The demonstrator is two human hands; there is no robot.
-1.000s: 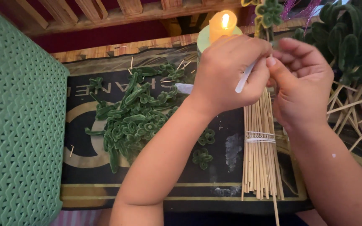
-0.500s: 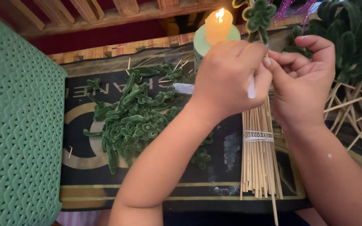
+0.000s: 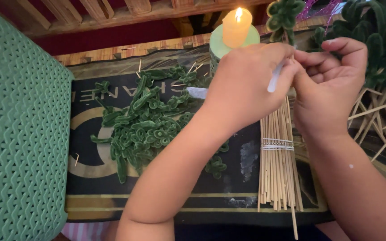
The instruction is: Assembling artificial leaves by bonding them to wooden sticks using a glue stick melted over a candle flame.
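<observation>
The left hand [image 3: 246, 85] and the right hand [image 3: 327, 89] meet just above a bundle of thin wooden sticks [image 3: 277, 165], fingertips touching. The left hand pinches a small white stick [image 3: 274, 80], tilted down to the left. A green chenille piece [image 3: 283, 15] rises just above the fingers. Behind the hands, 1 lit candle [image 3: 236, 27] stands on a pale green base. A pile of green chenille leaves [image 3: 144, 120] lies on the black and gold tray [image 3: 112, 201], left of the forearm. A green woven basket [image 3: 18, 143] fills the left edge.
</observation>
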